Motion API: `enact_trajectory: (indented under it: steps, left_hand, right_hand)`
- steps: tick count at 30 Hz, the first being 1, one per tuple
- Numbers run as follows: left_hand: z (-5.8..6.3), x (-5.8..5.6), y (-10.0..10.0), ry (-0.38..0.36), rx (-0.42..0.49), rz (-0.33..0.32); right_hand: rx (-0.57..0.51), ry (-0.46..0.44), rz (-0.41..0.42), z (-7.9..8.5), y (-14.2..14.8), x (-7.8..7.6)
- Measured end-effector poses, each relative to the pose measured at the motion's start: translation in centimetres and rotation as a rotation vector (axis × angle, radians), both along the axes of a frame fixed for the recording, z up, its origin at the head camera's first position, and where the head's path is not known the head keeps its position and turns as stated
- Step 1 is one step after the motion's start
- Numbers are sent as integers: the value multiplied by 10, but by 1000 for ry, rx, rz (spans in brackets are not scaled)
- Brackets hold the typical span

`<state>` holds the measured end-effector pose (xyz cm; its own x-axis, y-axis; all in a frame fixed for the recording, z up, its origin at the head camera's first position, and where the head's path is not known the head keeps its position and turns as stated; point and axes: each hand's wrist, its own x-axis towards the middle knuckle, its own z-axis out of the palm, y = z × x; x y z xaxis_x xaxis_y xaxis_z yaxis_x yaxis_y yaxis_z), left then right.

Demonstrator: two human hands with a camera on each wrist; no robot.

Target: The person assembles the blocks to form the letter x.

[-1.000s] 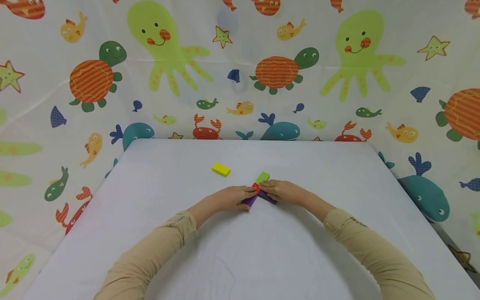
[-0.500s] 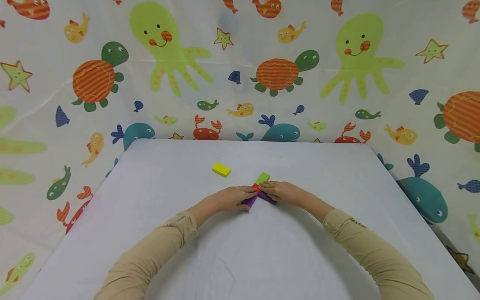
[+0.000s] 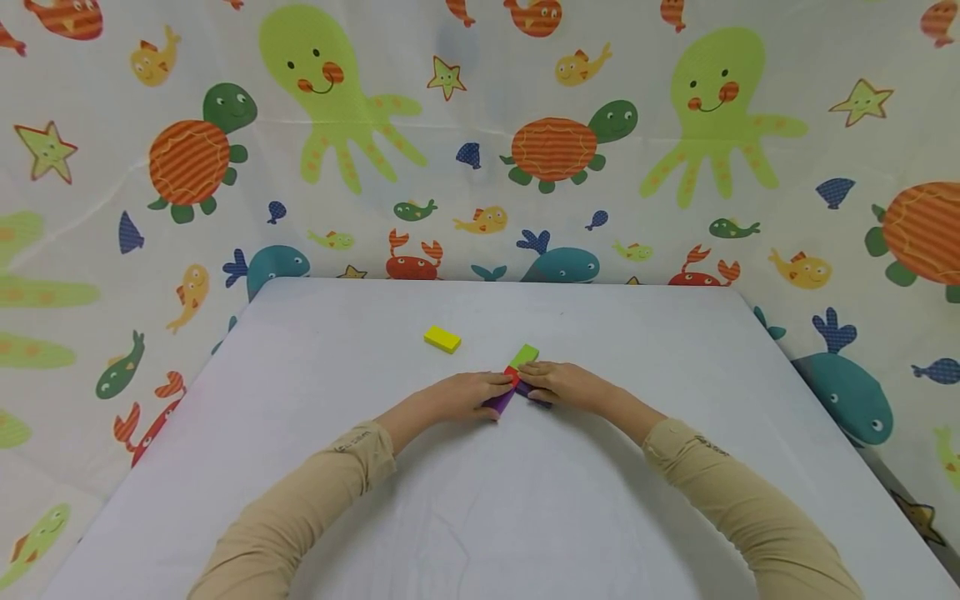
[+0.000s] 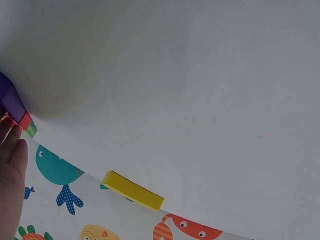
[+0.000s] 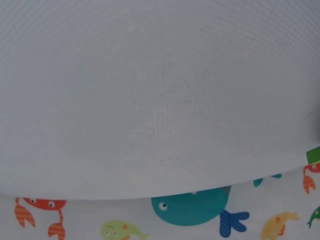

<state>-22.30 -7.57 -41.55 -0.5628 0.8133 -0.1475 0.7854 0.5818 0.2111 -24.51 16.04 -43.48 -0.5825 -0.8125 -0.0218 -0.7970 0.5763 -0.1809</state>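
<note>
In the head view, my left hand (image 3: 461,396) pinches a purple block (image 3: 501,402) between its thumb and fingers, with the fingertips beside a small red block (image 3: 513,374). My right hand (image 3: 570,386) grips a dark blue-purple block (image 3: 525,390), mostly covered by the fingers. A lime green block (image 3: 525,356) extends behind the red one, and these blocks meet in a cluster. Part of my left hand (image 4: 11,170) and the purple block (image 4: 14,102) show at the left wrist view's edge. Only the green block's corner (image 5: 314,156) appears in the right wrist view; the hand is outside it.
A yellow block (image 3: 442,339) lies apart on the white table (image 3: 465,517), behind and left of the cluster. It also appears low in the left wrist view. Behind the table hangs a cloth (image 3: 450,125) printed with sea animals.
Both hands stay nearly still at the cluster. The right hand's fingers and the dark block have shifted very slightly left, and more of that block is covered.
</note>
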Motion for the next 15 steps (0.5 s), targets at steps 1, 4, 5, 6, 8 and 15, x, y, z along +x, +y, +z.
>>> enact_trajectory:
  steps: [1, 4, 5, 6, 8, 15]
  left_hand:
    - [0, 0, 0, 6, 0, -3]
    - [0, 1, -1, 24, 10, -13]
    - [-1, 1, -2, 31, 14, -16]
    - [-1, 1, -2, 37, 19, -20]
    - [-2, 1, -2, 43, 26, -24]
    - [-3, 2, -4, 30, 36, -2]
  right_hand:
    - [-2, -5, -6, 0, 0, 0]
    - [-8, -5, -12, 1, -1, 0]
    - [-10, -2, -12, 2, -1, 0]
    - [-9, 1, -11, 2, -2, 0]
    - [-5, 7, -8, 2, -2, 0]
    - [-11, 14, -4, 0, -2, 0]
